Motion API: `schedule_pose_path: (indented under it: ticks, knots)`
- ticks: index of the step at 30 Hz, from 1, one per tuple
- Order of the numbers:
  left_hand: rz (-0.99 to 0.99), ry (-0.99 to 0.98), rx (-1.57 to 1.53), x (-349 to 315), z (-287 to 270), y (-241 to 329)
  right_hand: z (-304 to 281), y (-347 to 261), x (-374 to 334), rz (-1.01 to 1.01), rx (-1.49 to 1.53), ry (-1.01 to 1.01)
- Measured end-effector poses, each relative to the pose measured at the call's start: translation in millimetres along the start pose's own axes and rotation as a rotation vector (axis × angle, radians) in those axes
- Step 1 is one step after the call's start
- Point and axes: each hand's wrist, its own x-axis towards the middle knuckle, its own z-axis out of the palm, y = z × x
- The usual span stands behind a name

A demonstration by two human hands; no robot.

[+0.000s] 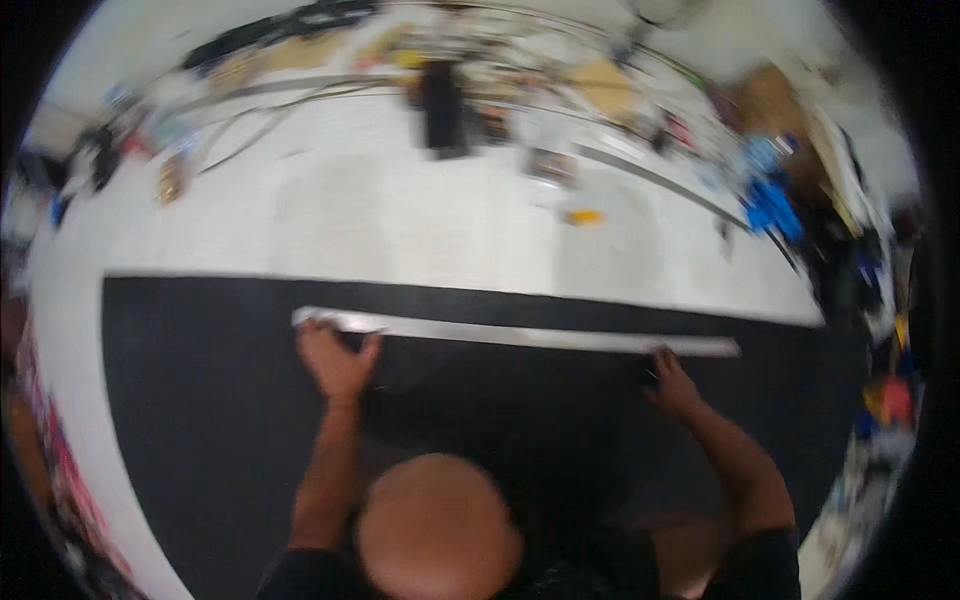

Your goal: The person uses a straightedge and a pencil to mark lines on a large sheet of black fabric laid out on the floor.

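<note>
A long, pale straightedge (520, 335) lies across a large black sheet (230, 420), running left to right and slanting slightly down toward the right. At its left end rests my left hand (337, 360), fingertips on the strip and thumb spread apart. My right hand (673, 384) is at the near edge of the strip, close to its right end. Its fingers are bent together with the thumb, and a small dark spot shows between them. Blur hides what that spot is.
The black sheet lies on a white table (330, 220). Beyond it are a dark upright block (442, 110), a small yellow item (584, 216) and a long grey strip (660, 182). Blue crumpled material (772, 208) lies at the far right. Mixed clutter lines the back edge.
</note>
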Motion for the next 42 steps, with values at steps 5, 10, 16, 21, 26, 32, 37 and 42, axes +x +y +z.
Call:
schedule_pose_path:
  ticks: [5,10,16,21,26,32,37,42]
  knots:
    - [0.047,0.199,-0.051,-13.7,-14.2,-19.5,9.6,-4.6,0.3,-0.113,0.004,0.052]
    - [0.094,0.2,-0.038,-9.5,-19.6,-28.1,-1.3,-19.4,-4.1,-0.084,-0.004,0.048]
    - [0.053,0.122,0.001,-8.5,-18.8,-25.7,-13.1,-14.6,3.5,-0.029,-0.062,-0.018]
    - [0.028,0.136,-0.077,-7.7,-15.6,-20.5,-11.6,-4.0,13.0,-0.088,-0.053,0.029]
    - [0.004,0.138,-0.061,-6.3,-8.2,-20.8,-14.2,-2.4,15.7,-0.063,-0.048,-0.007]
    - [0.054,0.161,0.002,-5.5,-2.9,-25.3,-15.4,-4.4,12.6,-0.058,-0.031,0.01]
    - [0.056,0.16,0.006,-11.8,-5.9,-19.8,-22.0,-13.6,5.9,-0.008,-0.021,-0.02]
    - [-0.02,0.171,-0.077,-12.7,-15.4,-9.2,-22.7,-20.5,8.1,0.016,-0.097,-0.047]
